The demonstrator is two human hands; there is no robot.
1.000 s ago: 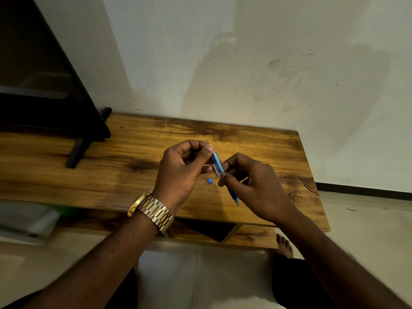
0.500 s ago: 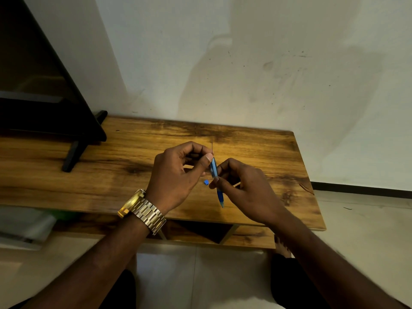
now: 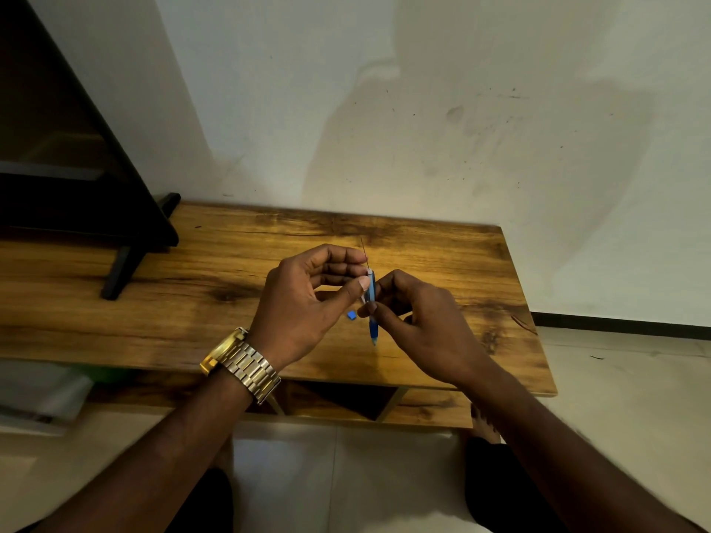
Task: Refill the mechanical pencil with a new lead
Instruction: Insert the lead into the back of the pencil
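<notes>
A blue mechanical pencil [image 3: 372, 325] stands nearly upright above the wooden table [image 3: 192, 286], tip pointing down toward me. My right hand [image 3: 427, 325] pinches its barrel at mid-length. A thin dark lead [image 3: 364, 251] sticks up out of the pencil's open top end. My left hand [image 3: 307, 305], with a gold watch on the wrist, pinches the lead between thumb and fingers just above the barrel. A small blue cap [image 3: 351, 315] lies on the table just left of the pencil.
A black TV [image 3: 77, 148] on a black foot [image 3: 123, 271] fills the table's left part. The table's right edge [image 3: 538, 340] drops to a tiled floor. A white wall stands behind. A lower shelf [image 3: 346, 405] runs under the tabletop.
The pencil has swung from a tilt to nearly upright, and the lead now shows standing out of its top. Both hands stay close together over the table.
</notes>
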